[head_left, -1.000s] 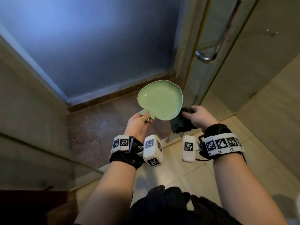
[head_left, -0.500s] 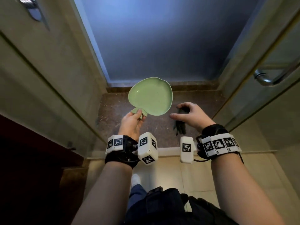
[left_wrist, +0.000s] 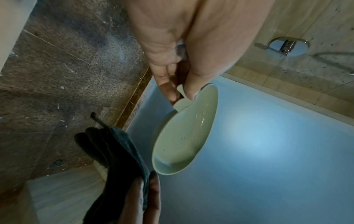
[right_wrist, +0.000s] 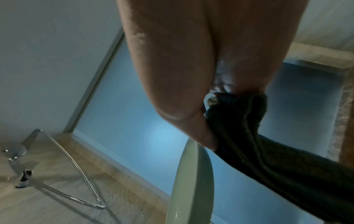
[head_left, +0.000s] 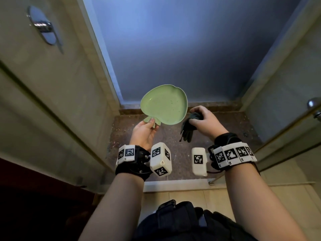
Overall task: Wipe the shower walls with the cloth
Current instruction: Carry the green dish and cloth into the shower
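Observation:
My left hand [head_left: 147,126] pinches the leaf-shaped stem of a pale green apple-shaped dish [head_left: 164,104], held level above the brown shower floor; the same dish [left_wrist: 184,133] shows in the left wrist view with some water inside. My right hand [head_left: 201,120] grips a dark cloth [head_left: 188,129] that hangs down just right of the dish. The right wrist view shows the cloth [right_wrist: 268,136] bunched under the thumb, beside the dish's rim [right_wrist: 193,174]. The frosted blue back wall [head_left: 182,49] and the beige tiled left wall [head_left: 52,80] stand ahead.
A chrome shower fitting [head_left: 43,26] sits on the left wall, with a shower hose [right_wrist: 67,166] looping below it. A glass door with a chrome handle [head_left: 314,108] stands at the right. A floor drain [head_left: 245,134] lies in the speckled floor.
The view has swung left and squared up to the shower stall. My right hand has gathered the hanging cloth into a firmer grip. The dish stays in the left hand.

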### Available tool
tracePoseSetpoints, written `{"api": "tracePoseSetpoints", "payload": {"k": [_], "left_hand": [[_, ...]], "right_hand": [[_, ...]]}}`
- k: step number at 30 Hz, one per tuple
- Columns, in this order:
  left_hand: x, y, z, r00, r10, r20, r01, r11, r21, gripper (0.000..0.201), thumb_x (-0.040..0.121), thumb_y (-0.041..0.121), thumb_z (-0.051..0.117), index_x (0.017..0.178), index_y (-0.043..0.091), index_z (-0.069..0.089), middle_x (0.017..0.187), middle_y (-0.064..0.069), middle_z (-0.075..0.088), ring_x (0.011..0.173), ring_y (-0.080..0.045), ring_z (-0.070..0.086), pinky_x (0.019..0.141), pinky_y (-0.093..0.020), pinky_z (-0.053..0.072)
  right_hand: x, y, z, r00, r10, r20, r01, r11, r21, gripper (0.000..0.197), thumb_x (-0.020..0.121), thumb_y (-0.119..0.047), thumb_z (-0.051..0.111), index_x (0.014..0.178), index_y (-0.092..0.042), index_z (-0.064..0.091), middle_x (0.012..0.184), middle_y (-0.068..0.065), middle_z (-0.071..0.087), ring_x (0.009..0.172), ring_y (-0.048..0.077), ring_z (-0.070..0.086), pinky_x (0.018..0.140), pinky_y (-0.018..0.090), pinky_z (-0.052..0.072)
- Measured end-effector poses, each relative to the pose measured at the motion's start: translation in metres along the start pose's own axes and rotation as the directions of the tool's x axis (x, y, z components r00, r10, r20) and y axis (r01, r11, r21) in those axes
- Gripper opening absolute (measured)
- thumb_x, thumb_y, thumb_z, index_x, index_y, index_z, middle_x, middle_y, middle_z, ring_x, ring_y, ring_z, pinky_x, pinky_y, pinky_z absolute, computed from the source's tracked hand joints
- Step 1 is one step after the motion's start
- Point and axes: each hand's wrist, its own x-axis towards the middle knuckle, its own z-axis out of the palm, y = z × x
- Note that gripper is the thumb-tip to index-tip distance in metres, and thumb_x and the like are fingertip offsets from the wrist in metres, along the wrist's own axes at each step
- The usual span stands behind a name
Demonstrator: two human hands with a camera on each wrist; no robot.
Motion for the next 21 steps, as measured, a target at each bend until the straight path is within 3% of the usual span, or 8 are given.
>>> {"api": "tracePoseSetpoints", "payload": {"k": [2, 8, 10, 12, 14, 16, 18, 21], "left_hand": [[0.014, 0.008, 0.0, 1.0, -0.012, 0.002, 0.012, 1.0, 0.005, 0.016, 0.096, -0.003, 0.047, 0.092, 0.006, 0.059, 0.086, -0.006, 0.061, 0.071, -0.013, 0.055, 0.055, -0.017, 0.049], [0.055, 0.024, 0.0, 0.999, -0.022, -0.026, 0.022, 1.0, 0.001, 0.014, 0.095, -0.002, 0.048, 0.091, 0.006, 0.059, 0.087, -0.006, 0.061, 0.07, -0.013, 0.054, 0.058, -0.018, 0.05], [0.069, 0.029, 0.002, 0.999, -0.016, -0.035, 0.016, 1.0, -0.001, 0.014, 0.095, -0.002, 0.048, 0.091, 0.006, 0.059, 0.086, -0.006, 0.061, 0.071, -0.013, 0.055, 0.061, -0.02, 0.05], [0.086, 0.034, 0.005, 0.999, -0.007, -0.053, 0.006, 1.0, -0.004, 0.014, 0.095, -0.002, 0.048, 0.09, 0.006, 0.058, 0.085, -0.006, 0.061, 0.071, -0.013, 0.055, 0.061, -0.02, 0.049], [0.105, 0.04, 0.01, 0.997, 0.002, -0.083, -0.002, 1.0, -0.01, 0.014, 0.095, -0.002, 0.049, 0.089, 0.006, 0.058, 0.084, -0.005, 0.062, 0.071, -0.013, 0.056, 0.059, -0.018, 0.051], [0.127, 0.047, 0.019, 0.994, 0.014, -0.108, -0.015, 1.0, -0.015, 0.015, 0.096, -0.001, 0.049, 0.087, 0.007, 0.058, 0.084, -0.005, 0.062, 0.072, -0.013, 0.057, 0.06, -0.017, 0.052], [0.15, 0.054, 0.03, 0.991, 0.023, -0.13, -0.026, 0.999, -0.022, 0.015, 0.097, 0.0, 0.047, 0.087, 0.007, 0.057, 0.084, -0.005, 0.061, 0.074, -0.012, 0.058, 0.061, -0.017, 0.052], [0.182, 0.068, 0.055, 0.988, 0.018, -0.155, -0.022, 0.999, -0.024, 0.013, 0.097, 0.003, 0.048, 0.089, 0.008, 0.057, 0.082, -0.006, 0.059, 0.071, -0.012, 0.056, 0.059, -0.017, 0.052]], "right_hand": [[0.012, -0.006, 0.005, 0.999, -0.006, -0.032, 0.006, 1.0, -0.009, 0.024, 0.089, -0.009, 0.059, 0.106, -0.014, 0.044, 0.105, 0.005, 0.054, 0.091, 0.016, 0.053, 0.065, 0.018, 0.041], [0.053, -0.017, 0.013, 0.992, -0.084, -0.094, 0.076, 0.994, -0.078, 0.012, 0.091, -0.007, 0.057, 0.085, -0.011, 0.048, 0.078, -0.005, 0.053, 0.08, 0.017, 0.051, 0.056, 0.018, 0.035], [0.069, -0.021, 0.016, 0.984, -0.133, -0.12, 0.128, 0.991, -0.05, 0.011, 0.088, -0.008, 0.063, 0.083, -0.013, 0.055, 0.091, -0.002, 0.059, 0.094, 0.022, 0.054, 0.068, 0.015, 0.038], [0.09, -0.025, 0.017, 0.968, -0.154, -0.197, 0.121, 0.978, -0.169, 0.005, 0.085, -0.016, 0.069, 0.086, -0.019, 0.065, 0.125, 0.001, 0.052, 0.123, 0.025, 0.042, 0.093, 0.029, 0.032], [0.116, -0.028, 0.015, 0.943, -0.181, -0.278, 0.121, 0.968, -0.22, 0.006, 0.084, -0.02, 0.071, 0.086, -0.024, 0.067, 0.134, 0.001, 0.044, 0.129, 0.024, 0.033, 0.104, 0.038, 0.025], [0.145, -0.033, 0.011, 0.922, -0.199, -0.333, 0.182, 0.98, -0.08, 0.008, 0.085, -0.014, 0.069, 0.085, -0.021, 0.065, 0.113, 0.002, 0.05, 0.11, 0.02, 0.049, 0.1, 0.042, 0.038], [0.174, -0.039, 0.005, 0.931, -0.159, -0.328, 0.194, 0.978, 0.077, 0.009, 0.09, -0.009, 0.062, 0.087, -0.017, 0.06, 0.094, 0.0, 0.057, 0.085, 0.01, 0.056, 0.083, 0.033, 0.049], [0.221, -0.047, -0.008, 0.942, -0.072, -0.329, 0.14, 0.972, 0.187, 0.006, 0.095, -0.01, 0.056, 0.092, -0.015, 0.055, 0.09, 0.005, 0.061, 0.082, 0.018, 0.059, 0.073, 0.03, 0.048]]}}
